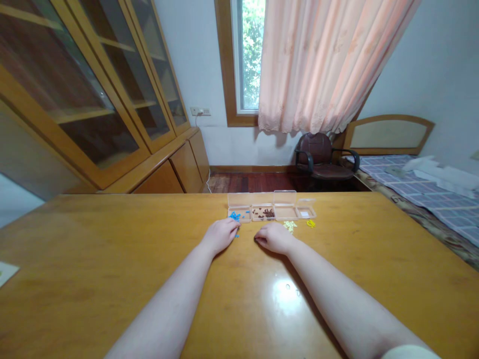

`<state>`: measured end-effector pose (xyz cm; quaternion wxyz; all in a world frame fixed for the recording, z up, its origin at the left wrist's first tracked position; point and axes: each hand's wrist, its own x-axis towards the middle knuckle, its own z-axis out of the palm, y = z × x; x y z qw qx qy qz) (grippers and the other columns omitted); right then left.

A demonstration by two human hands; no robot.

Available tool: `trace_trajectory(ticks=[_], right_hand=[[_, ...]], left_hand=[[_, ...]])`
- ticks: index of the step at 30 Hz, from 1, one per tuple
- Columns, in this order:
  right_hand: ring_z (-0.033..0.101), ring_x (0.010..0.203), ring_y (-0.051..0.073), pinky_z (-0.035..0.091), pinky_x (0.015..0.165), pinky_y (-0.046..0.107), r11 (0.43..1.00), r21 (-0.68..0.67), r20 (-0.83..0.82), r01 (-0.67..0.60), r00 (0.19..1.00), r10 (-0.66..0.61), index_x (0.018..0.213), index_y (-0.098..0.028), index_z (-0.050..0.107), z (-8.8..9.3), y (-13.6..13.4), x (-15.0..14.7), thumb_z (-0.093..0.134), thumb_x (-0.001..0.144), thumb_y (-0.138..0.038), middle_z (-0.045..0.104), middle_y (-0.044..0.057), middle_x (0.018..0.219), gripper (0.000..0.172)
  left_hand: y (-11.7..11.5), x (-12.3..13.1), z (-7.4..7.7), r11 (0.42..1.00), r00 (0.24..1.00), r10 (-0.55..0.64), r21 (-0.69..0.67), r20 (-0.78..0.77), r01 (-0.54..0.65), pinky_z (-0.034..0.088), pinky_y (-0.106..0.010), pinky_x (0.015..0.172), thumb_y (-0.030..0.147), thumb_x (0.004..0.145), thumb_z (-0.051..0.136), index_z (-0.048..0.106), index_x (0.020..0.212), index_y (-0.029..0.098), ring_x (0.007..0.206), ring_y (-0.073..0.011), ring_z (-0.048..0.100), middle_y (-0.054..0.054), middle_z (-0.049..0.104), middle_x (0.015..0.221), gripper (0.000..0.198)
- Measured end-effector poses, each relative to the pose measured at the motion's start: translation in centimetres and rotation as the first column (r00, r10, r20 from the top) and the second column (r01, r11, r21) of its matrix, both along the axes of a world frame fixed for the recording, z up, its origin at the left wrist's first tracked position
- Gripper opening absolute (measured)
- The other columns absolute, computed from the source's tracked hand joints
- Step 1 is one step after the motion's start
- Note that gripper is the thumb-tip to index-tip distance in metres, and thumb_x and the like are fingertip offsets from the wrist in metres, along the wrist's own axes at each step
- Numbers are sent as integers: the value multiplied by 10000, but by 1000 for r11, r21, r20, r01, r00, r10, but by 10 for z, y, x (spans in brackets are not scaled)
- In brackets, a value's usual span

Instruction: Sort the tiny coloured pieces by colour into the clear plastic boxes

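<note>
My left hand (221, 235) rests on the table with its fingertips pinched together at a small dark bit, just in front of a clear plastic box (245, 220) of blue pieces (234, 216). One loose blue piece (237, 236) lies by those fingers. To the right, my right hand (275, 238) pinches a small dark brown piece (256, 240) close to the tabletop. Behind it stands a clear box (258, 219) with brown pieces (268, 213). Pale yellow-green pieces (289, 226) lie beside my right hand, partly behind it.
Another clear box (285, 213) and a smaller one (306, 213) with a white slip continue the row, lids raised. Bright yellow pieces (311, 224) lie before them. The wooden table (112, 249) carries a paper (6, 272) at its left edge. An armchair (322, 157) stands beyond.
</note>
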<state>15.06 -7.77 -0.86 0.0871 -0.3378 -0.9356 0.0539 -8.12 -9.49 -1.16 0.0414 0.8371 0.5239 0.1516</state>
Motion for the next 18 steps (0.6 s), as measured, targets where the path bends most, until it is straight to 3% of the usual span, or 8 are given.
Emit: trace_trajectory(ticks=[7, 18], right_hand=[[635, 768, 150, 402, 681, 228, 998, -50, -48, 30, 998, -33, 901, -232, 715, -1, -1, 0, 539, 809, -251, 720, 34, 855, 199], [630, 762, 147, 410, 696, 230, 995, -96, -79, 21, 996, -29, 891, -230, 713, -4, 0, 0, 549, 784, -246, 719, 29, 837, 196]], left_hand=[[-1, -6, 3, 999, 1000, 22, -37, 4, -22, 456, -283, 839, 269, 880, 416, 656, 1010, 248, 921, -168, 595, -37, 656, 1043, 274], [-3, -15, 7, 987, 998, -52, -154, -31, 46, 444, -256, 823, 265, 844, 464, 683, 989, 281, 916, -155, 591, -15, 646, 1012, 262]])
